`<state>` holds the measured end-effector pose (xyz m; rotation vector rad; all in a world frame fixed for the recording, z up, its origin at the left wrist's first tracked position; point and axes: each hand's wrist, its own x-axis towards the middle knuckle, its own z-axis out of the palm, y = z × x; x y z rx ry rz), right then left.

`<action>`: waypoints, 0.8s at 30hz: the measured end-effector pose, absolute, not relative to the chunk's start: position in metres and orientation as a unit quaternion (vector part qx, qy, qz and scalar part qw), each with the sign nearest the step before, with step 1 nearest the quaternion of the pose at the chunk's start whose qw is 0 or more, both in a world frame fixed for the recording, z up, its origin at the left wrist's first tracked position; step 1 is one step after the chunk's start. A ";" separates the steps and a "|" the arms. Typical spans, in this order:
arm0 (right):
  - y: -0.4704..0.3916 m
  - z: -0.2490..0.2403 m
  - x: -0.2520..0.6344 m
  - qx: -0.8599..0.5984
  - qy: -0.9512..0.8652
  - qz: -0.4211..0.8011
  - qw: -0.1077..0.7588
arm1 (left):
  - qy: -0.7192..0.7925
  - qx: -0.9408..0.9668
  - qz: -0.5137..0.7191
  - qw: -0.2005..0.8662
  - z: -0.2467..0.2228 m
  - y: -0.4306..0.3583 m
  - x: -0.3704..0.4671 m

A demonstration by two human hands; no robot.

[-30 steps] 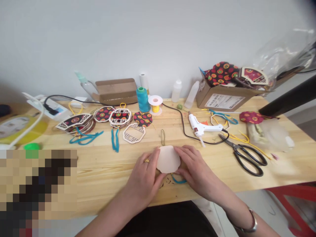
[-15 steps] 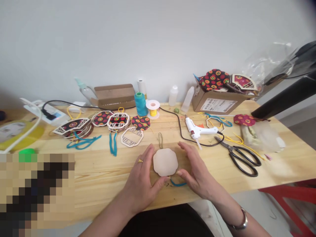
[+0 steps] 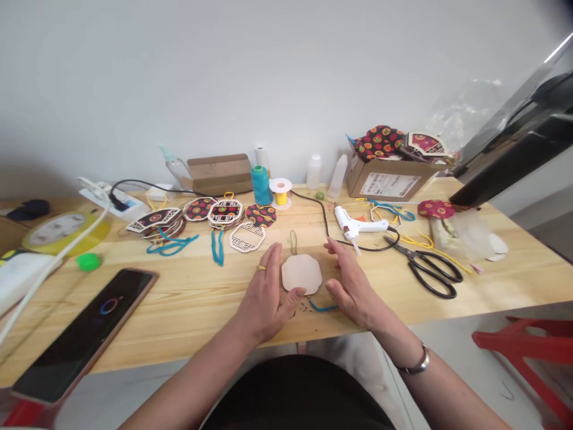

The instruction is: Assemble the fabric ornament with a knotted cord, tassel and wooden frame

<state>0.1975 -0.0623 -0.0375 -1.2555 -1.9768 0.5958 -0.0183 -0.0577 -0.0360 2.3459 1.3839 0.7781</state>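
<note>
A pale, flat plaque with a scalloped outline (image 3: pixel 301 275) lies on the wooden table in front of me. A thin cord loop (image 3: pixel 293 241) extends from its far edge and a blue cord (image 3: pixel 321 307) from its near edge. My left hand (image 3: pixel 268 292) rests along the plaque's left side, fingers stretched out, the thumb at its lower left edge. On the other side my right hand (image 3: pixel 351 283) is open, fingers apart, with a small gap between thumb and plaque. The blue cord runs toward the right hand; its end is hidden there.
Scissors (image 3: pixel 432 269) and a white glue gun (image 3: pixel 358 226) lie to the right. Behind are a teal thread spool (image 3: pixel 261 186), a lattice frame (image 3: pixel 248 237), patterned ornaments (image 3: pixel 225 213) and a filled cardboard box (image 3: pixel 387 179). A phone (image 3: pixel 85 334) lies at the left edge.
The camera view has shifted, so the table appears higher and its left side shows more. My right thumb has come away from the plaque's edge. The plaque stays between my hands.
</note>
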 end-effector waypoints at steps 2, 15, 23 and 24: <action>-0.062 -0.037 0.197 -0.485 -0.766 0.230 0.353 | 0.480 0.819 0.275 0.153 -0.037 -0.058 -0.019; -0.066 -0.032 0.199 -0.493 -0.773 0.229 0.326 | 0.498 0.802 0.275 0.183 -0.037 -0.060 -0.023; -0.060 -0.015 0.188 -0.483 -0.802 0.175 0.305 | 0.417 0.844 0.304 0.145 -0.034 -0.059 -0.026; -0.056 -0.009 0.188 -0.480 -0.813 0.161 0.287 | 0.407 0.848 0.309 0.140 -0.034 -0.059 -0.026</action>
